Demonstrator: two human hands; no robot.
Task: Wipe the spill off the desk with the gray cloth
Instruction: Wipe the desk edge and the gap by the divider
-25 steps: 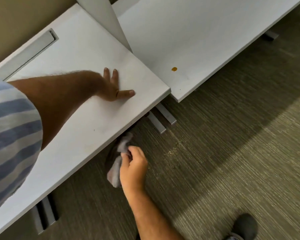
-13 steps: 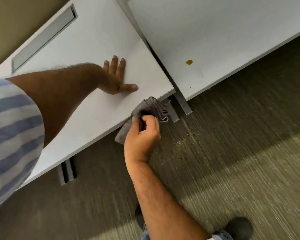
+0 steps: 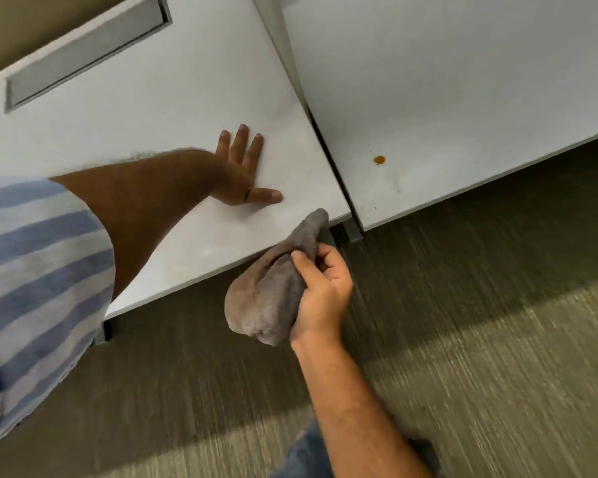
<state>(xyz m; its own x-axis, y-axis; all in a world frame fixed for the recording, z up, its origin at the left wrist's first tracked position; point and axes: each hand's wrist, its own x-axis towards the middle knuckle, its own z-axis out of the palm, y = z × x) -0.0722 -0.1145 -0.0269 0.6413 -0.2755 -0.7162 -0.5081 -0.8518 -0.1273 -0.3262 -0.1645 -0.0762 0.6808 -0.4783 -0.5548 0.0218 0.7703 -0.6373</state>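
Note:
A small amber spill (image 3: 379, 160) sits near the front edge of the right white desk (image 3: 463, 81). My right hand (image 3: 320, 291) grips the bunched gray cloth (image 3: 273, 291) just in front of the left desk's front edge, with the cloth's top end touching that edge. The cloth is well left of and below the spill. My left hand (image 3: 242, 170) lies flat, fingers spread, on the left white desk (image 3: 135, 108), holding nothing.
A narrow gap (image 3: 328, 160) separates the two desks. A gray cable-tray slot (image 3: 83, 53) is set into the left desk at the back. Gray desk feet (image 3: 351, 232) stand on the striped carpet (image 3: 480, 339). My shoe (image 3: 425, 453) shows at the bottom.
My right hand has risen from under the left desk with the cloth, up to the desk's front edge. The view has shifted, and my left hand stays pressed on the desk.

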